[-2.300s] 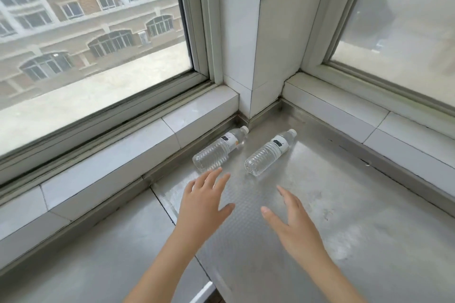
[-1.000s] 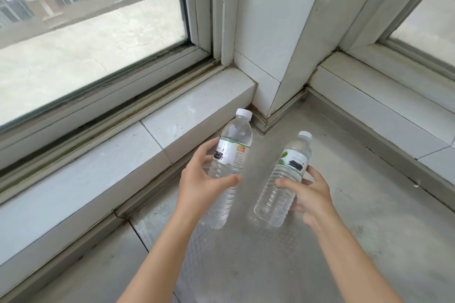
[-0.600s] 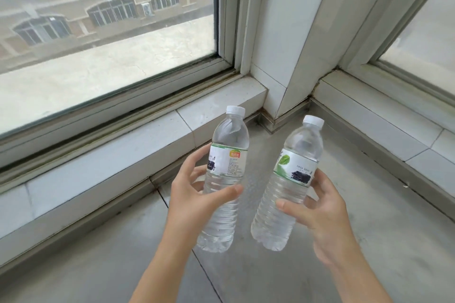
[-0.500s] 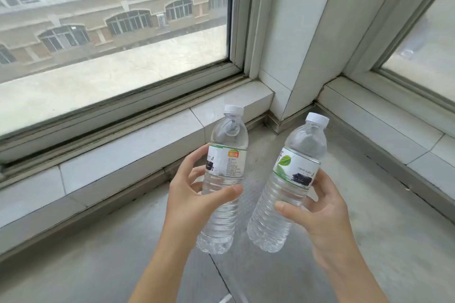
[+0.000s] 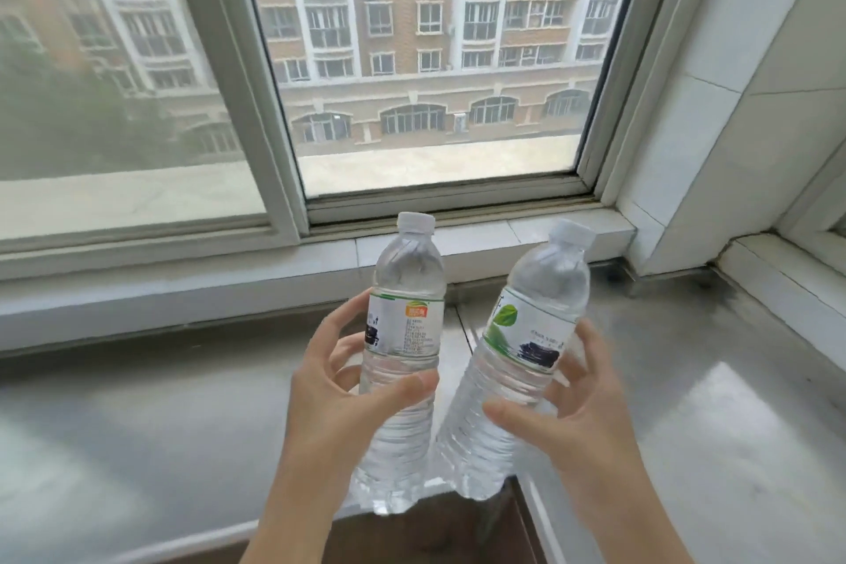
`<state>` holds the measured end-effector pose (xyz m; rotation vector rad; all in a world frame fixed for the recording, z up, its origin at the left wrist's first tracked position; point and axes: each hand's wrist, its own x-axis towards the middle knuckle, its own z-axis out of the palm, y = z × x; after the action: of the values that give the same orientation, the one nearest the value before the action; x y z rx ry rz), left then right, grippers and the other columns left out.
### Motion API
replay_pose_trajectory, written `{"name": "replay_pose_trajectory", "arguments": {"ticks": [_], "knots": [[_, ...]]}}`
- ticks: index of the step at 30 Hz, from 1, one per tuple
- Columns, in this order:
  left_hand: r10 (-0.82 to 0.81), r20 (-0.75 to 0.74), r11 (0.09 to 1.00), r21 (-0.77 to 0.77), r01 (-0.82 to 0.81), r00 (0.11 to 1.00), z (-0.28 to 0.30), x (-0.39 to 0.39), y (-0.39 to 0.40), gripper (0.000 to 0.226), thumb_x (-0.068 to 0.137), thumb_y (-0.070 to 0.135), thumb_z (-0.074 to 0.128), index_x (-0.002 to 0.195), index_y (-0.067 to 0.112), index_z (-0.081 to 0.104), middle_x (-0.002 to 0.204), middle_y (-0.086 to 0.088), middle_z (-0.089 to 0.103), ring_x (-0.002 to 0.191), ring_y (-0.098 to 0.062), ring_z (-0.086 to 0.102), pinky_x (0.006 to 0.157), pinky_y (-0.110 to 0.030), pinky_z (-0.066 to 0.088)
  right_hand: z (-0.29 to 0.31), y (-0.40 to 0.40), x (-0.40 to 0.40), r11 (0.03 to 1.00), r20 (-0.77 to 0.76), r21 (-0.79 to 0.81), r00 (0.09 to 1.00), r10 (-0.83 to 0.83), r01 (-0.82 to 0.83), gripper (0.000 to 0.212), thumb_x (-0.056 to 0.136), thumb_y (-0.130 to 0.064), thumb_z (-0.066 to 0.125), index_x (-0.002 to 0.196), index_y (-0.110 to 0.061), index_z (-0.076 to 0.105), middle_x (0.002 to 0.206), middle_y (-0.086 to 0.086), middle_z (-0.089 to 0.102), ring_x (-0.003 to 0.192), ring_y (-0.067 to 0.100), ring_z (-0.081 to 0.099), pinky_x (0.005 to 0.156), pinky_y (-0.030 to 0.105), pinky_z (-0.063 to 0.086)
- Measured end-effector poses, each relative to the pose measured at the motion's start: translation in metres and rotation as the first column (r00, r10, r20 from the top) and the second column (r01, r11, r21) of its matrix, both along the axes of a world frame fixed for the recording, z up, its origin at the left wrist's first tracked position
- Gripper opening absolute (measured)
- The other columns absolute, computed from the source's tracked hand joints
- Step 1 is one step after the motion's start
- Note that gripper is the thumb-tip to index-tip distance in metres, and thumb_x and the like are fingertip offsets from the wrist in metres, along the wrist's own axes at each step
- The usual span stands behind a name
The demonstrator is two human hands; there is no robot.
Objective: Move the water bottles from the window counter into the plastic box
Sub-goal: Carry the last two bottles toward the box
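**Two bottles lifted, box not in sight**

While both bottles hang clear of the steel window counter (image 5: 714, 403), the head view shows each one gripped around its ribbed lower body, below the label. The left hand (image 5: 341, 398) wraps the orange-label water bottle (image 5: 403, 348), thumb across the near side and fingers curled round the far-left side; the right hand (image 5: 581, 421) clamps the green-leaf water bottle (image 5: 526, 362) the same way, thumb near, fingers on the right. Holding low on the body probably keeps the weight steady and leaves the white caps free (a sensible grip for lowering them into a container).

The orange-label bottle stands almost upright, its long axis vertical, cap pointing up towards the window sill (image 5: 320, 270). The green-leaf bottle leans, cap tipped up and to the right, base swung left towards its neighbour; their lower ends sit just beside each other, whether touching I cannot tell. Both hover over the counter's near edge. The plastic box does not show in this view, so the carry seems only begun.
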<state>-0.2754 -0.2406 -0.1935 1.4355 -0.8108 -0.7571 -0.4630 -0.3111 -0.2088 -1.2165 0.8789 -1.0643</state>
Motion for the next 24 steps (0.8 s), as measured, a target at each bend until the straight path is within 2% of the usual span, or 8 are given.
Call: {"name": "replay_pose_trajectory", "arguments": {"ticks": [2,5,10,13,16,19,24], "knots": [[0.088,0.001,0.996,-0.01,-0.088,0.996,0.003,0.012,0.033,0.09,0.037,0.023,0.096,0.111,0.06,0.061,0.109,0.005,0.071,0.104,-0.016,0.071,0.09,-0.036,0.054,0.005,0.018,0.019,0.996,-0.019,-0.025,0.996,0.091,-0.091,0.113,0.041,-0.001,0.092,0.132,-0.046,0.043,0.119,-0.003,0.066,0.105,0.019,0.067,0.077,0.044,0.059],[0.232,0.002,0.973,-0.013,-0.232,0.973,0.007,0.031,0.079,0.091,0.038,0.024,0.1,0.111,0.06,0.06,0.11,0.006,0.07,0.105,-0.015,0.069,0.086,-0.033,0.054,0.013,0.044,0.049,0.974,-0.028,-0.057,0.975,0.22,-0.221,0.115,0.042,0.001,0.094,0.132,-0.05,0.043,0.121,-0.004,0.065,0.107,0.017,0.066,0.074,0.041,0.059],[0.428,-0.023,0.903,-0.041,-0.429,0.903,0.019,0.061,0.16,0.083,0.039,0.02,0.095,0.101,0.063,0.059,0.103,0.015,0.067,0.089,-0.006,0.073,0.071,-0.024,0.053,0.028,0.093,0.107,0.892,-0.05,-0.111,0.899,0.436,-0.439,0.113,0.038,-0.013,0.094,0.132,-0.05,0.043,0.121,-0.006,0.066,0.11,0.021,0.064,0.083,0.052,0.056],[0.563,-0.007,0.825,-0.053,-0.563,0.826,0.022,0.084,0.214,0.086,0.033,0.027,0.101,0.099,0.066,0.061,0.109,0.009,0.069,0.095,-0.018,0.074,0.079,-0.037,0.059,0.035,0.129,0.147,0.817,-0.054,-0.151,0.83,0.556,-0.557,0.112,0.037,-0.016,0.092,0.133,-0.048,0.043,0.119,-0.006,0.067,0.109,0.021,0.065,0.084,0.052,0.055],[0.682,0.005,0.73,-0.069,-0.68,0.732,0.024,0.107,0.273,0.087,0.03,0.041,0.095,0.106,0.064,0.06,0.114,0.002,0.071,0.105,-0.024,0.07,0.09,-0.051,0.057,0.038,0.172,0.189,0.728,-0.05,-0.168,0.743,0.667,-0.665,0.109,0.042,-0.007,0.09,0.132,-0.05,0.044,0.119,-0.007,0.067,0.108,0.018,0.065,0.078,0.048,0.058],[0.766,0.005,0.642,-0.068,-0.764,0.643,0.028,0.129,0.338,0.086,0.029,0.038,0.094,0.104,0.064,0.061,0.109,0.003,0.073,0.1,-0.02,0.071,0.089,-0.051,0.057,0.038,0.223,0.233,0.632,-0.049,-0.179,0.648,0.76,-0.754,0.108,0.043,-0.003,0.091,0.127,-0.056,0.046,0.121,-0.008,0.066,0.108,0.018,0.065,0.077,0.052,0.057],[0.862,0.031,0.506,-0.081,-0.859,0.505,0.033,0.168,0.455,0.086,0.034,0.033,0.093,0.11,0.059,0.062,0.108,0.002,0.073,0.101,-0.019,0.071,0.089,-0.05,0.057,0.038,0.327,0.308,0.484,-0.077,-0.19,0.505,0.86,-0.854,0.117,0.037,-0.02,0.092,0.137,-0.05,0.038,0.131,-0.004,0.06,0.113,0.018,0.063,0.082,0.053,0.055]]}}
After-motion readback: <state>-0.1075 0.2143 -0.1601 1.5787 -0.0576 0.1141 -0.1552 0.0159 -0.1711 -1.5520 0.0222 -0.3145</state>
